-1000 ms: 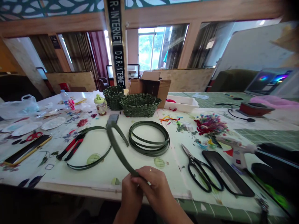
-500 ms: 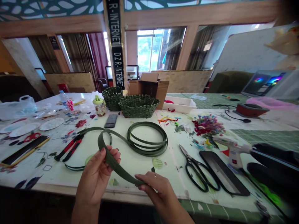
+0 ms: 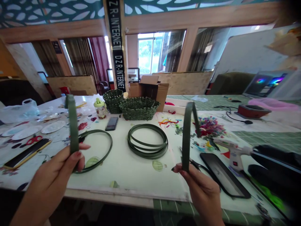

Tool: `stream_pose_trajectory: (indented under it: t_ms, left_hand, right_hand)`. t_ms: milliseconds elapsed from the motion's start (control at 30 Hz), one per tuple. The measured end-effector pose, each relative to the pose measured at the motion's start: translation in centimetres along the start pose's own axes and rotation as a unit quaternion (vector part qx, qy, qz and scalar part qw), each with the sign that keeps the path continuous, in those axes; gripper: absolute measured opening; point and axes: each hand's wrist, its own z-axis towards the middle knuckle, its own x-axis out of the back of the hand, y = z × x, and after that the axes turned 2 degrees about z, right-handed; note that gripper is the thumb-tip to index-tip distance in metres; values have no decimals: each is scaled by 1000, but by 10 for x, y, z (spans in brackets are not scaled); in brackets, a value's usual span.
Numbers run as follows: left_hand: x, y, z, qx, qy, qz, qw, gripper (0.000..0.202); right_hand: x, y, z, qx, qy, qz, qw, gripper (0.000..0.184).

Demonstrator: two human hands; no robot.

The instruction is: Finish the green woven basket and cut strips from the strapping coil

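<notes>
My left hand (image 3: 62,171) pinches a flat dark-green weaving strip (image 3: 73,125) that stands upright and bends over at the top. A second upright length of green strip (image 3: 186,135) is gripped by my right hand (image 3: 199,185), its upper end folding down to the right. Whether the two lengths join cannot be seen. Between my hands a coil of green strip (image 3: 148,156) lies on the table, with a single loop of strip (image 3: 110,144) left of it. Black scissors (image 3: 199,165) lie partly hidden behind my right hand.
Two woven green baskets (image 3: 139,110) stand at the back before a cardboard box (image 3: 163,94). On the right lie a black tray (image 3: 223,175), a glue gun (image 3: 236,153) and a bunch of colourful stems (image 3: 211,127). Red-handled scissors (image 3: 34,140) and white plates (image 3: 53,127) are at left.
My hands have moved far apart, left and right, each with a length of green strip raised upright. The stretch of strip running from my left hand to the coil is gone from there.
</notes>
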Motion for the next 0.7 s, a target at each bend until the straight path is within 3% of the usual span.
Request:
stream_pose_trajectory:
  t_ms: [67,200,267,367,467,567,633,700]
  left_hand:
    - [-7,-16,13,-64,-87,197,974,30]
    - [-35,-61,31,-93,-120,463,873,32]
    - [-49,-82,32,-108,-150,521,833,33]
    - [-62,-103,27,-120,-184,544,810,34]
    - [-64,-115,24,-109,-194,534,816,36]
    - [-62,-120,26,-91,-188,492,845,35]
    - [-64,-116,25,-102,-129,420,892,33]
    - [-72,-103,14,-94,-68,271,955,38]
  right_hand:
    - [1,3,-1,7,6,-16,1000,11]
    - [1,8,-5,-7,29,-31,999,11]
    - [3,11,-6,5,8,-39,999,11]
    - [9,14,-6,13,-17,-49,999,12]
    - [13,15,-6,8,-6,-47,999,13]
    - [16,18,-5,29,-14,-59,998,15]
    - [13,20,-4,70,-36,-77,994,19]
    - [3,19,-6,130,-68,-96,985,25]
